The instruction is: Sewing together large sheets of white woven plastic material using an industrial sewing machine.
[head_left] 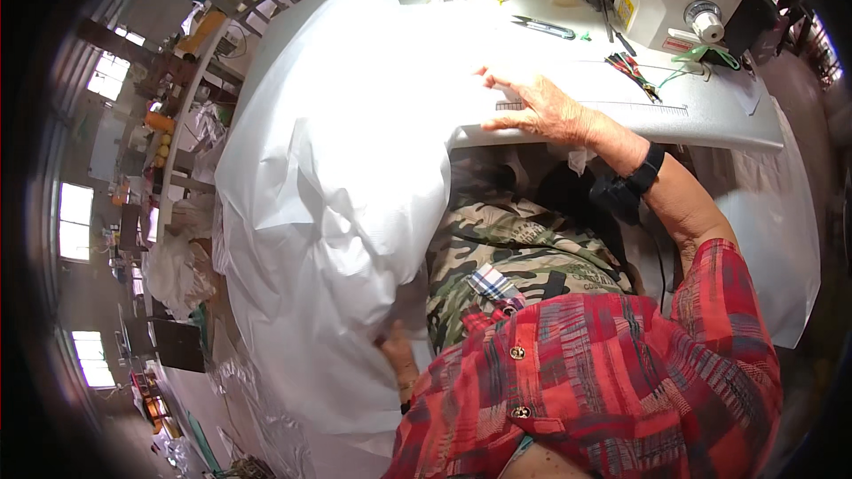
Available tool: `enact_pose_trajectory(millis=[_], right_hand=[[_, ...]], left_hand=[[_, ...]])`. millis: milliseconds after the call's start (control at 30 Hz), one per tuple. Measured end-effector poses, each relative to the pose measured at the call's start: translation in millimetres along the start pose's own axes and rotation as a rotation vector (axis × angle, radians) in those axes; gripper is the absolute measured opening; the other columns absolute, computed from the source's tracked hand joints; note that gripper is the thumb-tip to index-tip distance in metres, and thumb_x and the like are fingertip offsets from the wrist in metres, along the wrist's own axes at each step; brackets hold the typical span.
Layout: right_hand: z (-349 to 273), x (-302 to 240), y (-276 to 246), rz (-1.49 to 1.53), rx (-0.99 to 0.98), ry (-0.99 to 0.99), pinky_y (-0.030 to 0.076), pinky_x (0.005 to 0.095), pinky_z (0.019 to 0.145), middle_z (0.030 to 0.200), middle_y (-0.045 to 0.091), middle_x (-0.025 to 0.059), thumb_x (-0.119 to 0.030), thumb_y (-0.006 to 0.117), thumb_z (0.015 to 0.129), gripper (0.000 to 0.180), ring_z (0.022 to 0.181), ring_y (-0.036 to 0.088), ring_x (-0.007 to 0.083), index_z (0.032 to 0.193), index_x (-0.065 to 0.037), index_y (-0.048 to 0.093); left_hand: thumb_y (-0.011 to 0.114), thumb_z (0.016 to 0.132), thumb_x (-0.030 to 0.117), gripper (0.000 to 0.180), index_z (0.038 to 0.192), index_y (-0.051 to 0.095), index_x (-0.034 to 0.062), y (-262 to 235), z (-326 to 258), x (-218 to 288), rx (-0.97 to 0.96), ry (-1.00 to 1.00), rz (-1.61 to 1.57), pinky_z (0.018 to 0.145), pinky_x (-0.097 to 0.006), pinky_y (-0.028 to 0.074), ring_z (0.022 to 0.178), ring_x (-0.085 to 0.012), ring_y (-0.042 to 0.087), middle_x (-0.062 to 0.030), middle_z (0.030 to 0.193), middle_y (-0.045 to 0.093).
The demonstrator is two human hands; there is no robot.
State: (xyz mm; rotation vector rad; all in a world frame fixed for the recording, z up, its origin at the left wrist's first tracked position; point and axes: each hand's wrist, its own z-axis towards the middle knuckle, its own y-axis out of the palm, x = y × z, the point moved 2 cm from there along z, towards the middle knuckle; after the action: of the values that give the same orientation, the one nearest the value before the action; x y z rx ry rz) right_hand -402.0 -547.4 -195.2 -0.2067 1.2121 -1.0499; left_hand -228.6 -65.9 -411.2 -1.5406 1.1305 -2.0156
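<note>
a thin, crumpled white sheet (328, 177), draped near-to-far, is flanked on its right by the spread right hand (537, 109), far, and the left hand (398, 352), near, whose grip cannot be told.

Smooth, faintly glossy, plastic-looking sheet (333, 213)

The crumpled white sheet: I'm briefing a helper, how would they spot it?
Start at the sewing machine along the top. Left of the red-checked shirt, the white sheet spills off the table. Its heaped folds set it apart from the smoother sheet far right.
</note>
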Motion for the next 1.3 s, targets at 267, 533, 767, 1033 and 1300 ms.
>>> enact_pose_trajectory(millis=[267,533,767,1033,1300], right_hand=[[-2,-10,27,-0.108,0.152,-0.073,0.049,0.0355,0.073,0.088,0.061,0.0127,-0.031,0.071,0.087,0.038,0.078,0.061,0.0239,0.104,0.001,0.06],[-26,-7,17,0.957,0.555,0.221,0.057,0.0356,0.079,0.082,0.069,0.0129,-0.022,0.051,0.099,0.031,0.076,0.07,0.0219,0.085,0.003,0.063],[-59,-22,98,0.912,0.136,0.521,0.052,0.0255,0.072,0.096,0.071,0.0063,-0.031,0.053,0.101,0.031,0.086,0.066,0.0125,0.099,-0.002,0.066],[-57,-31,126,0.944,-0.212,0.486,0.051,0.0284,0.075,0.101,0.067,0.0049,-0.03,0.06,0.096,0.031,0.094,0.063,0.0124,0.107,-0.002,0.065],[-53,-122,128,0.912,-0.557,0.028,0.049,0.0323,0.084,0.095,0.069,0.0162,-0.033,0.057,0.098,0.042,0.091,0.063,0.0187,0.108,0.007,0.065]], left_hand=[[0.056,0.097,0.028,0.036,0.1,0.064,-0.0074,-184,98,160,0.99,0.328,-0.215,0.075,-0.042,0.052,0.076,-0.033,0.061,-0.0205,0.095,0.066],[0.075,0.077,0.016,0.058,0.128,0.054,-0.0023,-70,61,284,-0.101,0.981,-0.037,0.096,-0.042,0.045,0.108,-0.0305,0.058,-0.0204,0.123,0.059],[0.066,0.076,0.003,0.053,0.127,0.052,-0.0017,43,121,237,0.251,0.752,0.201,0.094,-0.046,0.045,0.107,-0.0409,0.057,-0.0241,0.119,0.059],[0.056,0.098,0.008,0.019,0.112,0.061,-0.0043,-48,103,228,-0.508,0.129,-0.986,0.073,-0.034,0.057,0.09,-0.0185,0.067,-0.0109,0.097,0.069],[0.044,0.106,0.028,0.038,0.115,0.06,-0.005,-73,91,270,-0.645,0.192,-0.884,0.081,-0.03,0.053,0.093,-0.0159,0.063,-0.0105,0.105,0.067]])
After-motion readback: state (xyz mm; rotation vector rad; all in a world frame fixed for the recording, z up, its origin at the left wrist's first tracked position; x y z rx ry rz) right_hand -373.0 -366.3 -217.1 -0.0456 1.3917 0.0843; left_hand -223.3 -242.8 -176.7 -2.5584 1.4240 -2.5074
